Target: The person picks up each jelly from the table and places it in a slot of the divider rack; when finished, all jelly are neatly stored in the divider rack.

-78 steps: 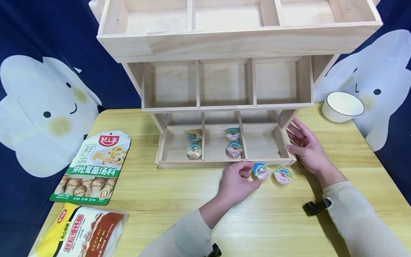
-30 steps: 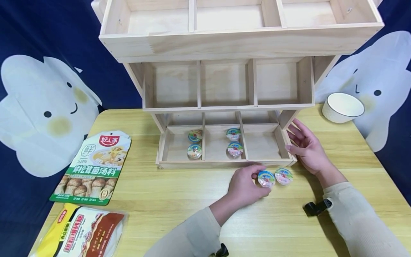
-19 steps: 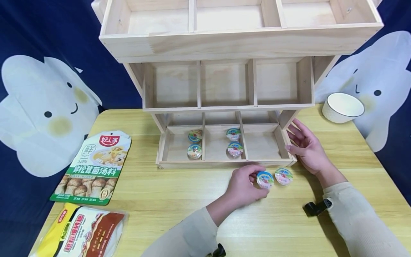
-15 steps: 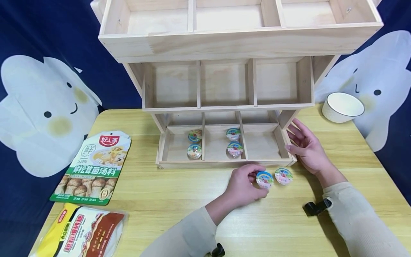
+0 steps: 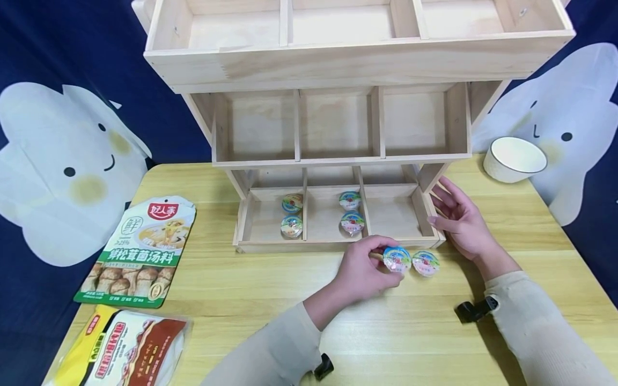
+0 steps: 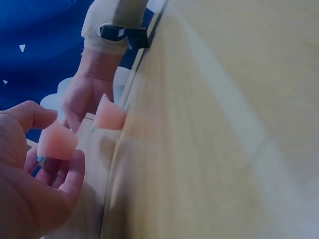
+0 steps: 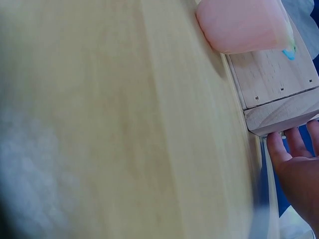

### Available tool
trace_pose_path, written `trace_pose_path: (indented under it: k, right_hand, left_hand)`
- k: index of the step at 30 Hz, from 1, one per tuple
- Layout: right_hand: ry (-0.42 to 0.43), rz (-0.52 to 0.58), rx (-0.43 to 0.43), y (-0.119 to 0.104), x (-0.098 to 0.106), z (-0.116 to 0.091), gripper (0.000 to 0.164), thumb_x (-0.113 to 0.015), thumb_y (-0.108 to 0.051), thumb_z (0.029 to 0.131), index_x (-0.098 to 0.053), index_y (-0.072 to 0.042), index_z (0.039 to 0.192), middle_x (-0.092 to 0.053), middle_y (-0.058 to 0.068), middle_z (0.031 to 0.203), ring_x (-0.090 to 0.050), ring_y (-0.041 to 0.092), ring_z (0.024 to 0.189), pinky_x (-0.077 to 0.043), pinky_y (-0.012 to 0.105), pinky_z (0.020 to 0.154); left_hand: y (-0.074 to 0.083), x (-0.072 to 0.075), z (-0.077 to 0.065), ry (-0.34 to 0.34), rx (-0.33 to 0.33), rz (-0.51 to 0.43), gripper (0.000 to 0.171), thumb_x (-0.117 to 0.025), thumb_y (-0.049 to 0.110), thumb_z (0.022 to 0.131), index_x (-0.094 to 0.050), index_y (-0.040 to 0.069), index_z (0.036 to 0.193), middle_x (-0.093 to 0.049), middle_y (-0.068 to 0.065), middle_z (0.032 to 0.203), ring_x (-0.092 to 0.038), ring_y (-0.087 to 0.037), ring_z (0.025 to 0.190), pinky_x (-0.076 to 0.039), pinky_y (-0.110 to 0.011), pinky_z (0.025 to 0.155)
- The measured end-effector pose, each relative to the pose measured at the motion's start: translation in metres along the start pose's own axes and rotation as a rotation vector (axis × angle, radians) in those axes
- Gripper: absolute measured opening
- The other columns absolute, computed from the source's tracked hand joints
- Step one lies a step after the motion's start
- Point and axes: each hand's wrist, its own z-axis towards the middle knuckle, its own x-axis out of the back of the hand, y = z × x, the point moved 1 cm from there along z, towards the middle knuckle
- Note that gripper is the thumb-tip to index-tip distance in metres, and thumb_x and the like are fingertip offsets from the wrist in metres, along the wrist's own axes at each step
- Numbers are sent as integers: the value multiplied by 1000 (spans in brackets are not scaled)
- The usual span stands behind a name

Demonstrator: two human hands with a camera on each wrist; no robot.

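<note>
My left hand point(image 5: 364, 268) pinches a jelly cup point(image 5: 397, 259) with a blue printed lid between thumb and fingers, just in front of the bottom tray. In the left wrist view its pink body point(image 6: 57, 142) shows between the fingertips. A second jelly cup point(image 5: 426, 264) stands right beside it on the table. My right hand point(image 5: 458, 220) rests its fingers against the right end of the wooden shelf's bottom tray point(image 5: 299, 246). Two jelly cups point(image 5: 292, 226) sit in that tray's left compartment, and two more jelly cups point(image 5: 352, 222) in its middle one.
Overhead, the shelf's middle tray point(image 5: 338, 161) and top tray point(image 5: 357, 64) jut forward. A white bowl point(image 5: 515, 160) stands at the back right of the table point(image 5: 386, 338). On the left lie a green-and-white soup-mix pouch point(image 5: 140, 252) and a yellow, white and brown packet point(image 5: 120, 346).
My left hand first carried the pinched jelly cup rightward and toward me, up beside the other one, then slightly back toward the tray. My right hand stays in place.
</note>
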Motion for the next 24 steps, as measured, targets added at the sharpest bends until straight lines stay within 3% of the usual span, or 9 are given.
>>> trace_pose_path:
  k: [6, 13, 24]
  right_hand:
    - [0, -2, -2, -1, 0, 0, 90, -42, 38, 79, -29, -6, 157, -42, 16, 152, -47, 22, 132, -44, 27, 103]
    - [-4, -4, -2, 0, 0, 1, 90, -42, 37, 78, -29, -6, 157, -40, 17, 153, -47, 21, 132, -43, 27, 103]
    - [-9, 37, -32, 0, 1, 1, 90, -41, 37, 81, -28, -8, 157, -40, 15, 154, -44, 22, 134, -45, 28, 102]
  left_hand:
    - [9, 1, 4, -11, -4, -109, 51, -83, -14, 68, -69, 5, 114, -63, 4, 100, -65, -8, 82, -60, -32, 74]
    - [22, 5, 17, -9, -115, -87, 51, -82, -15, 68, -68, -1, 115, -65, 0, 104, -63, -8, 91, -59, -31, 78]
    - [31, 5, 41, 52, -112, -39, 50, -84, -11, 68, -69, 3, 114, -66, 5, 100, -62, -6, 90, -58, -27, 79]
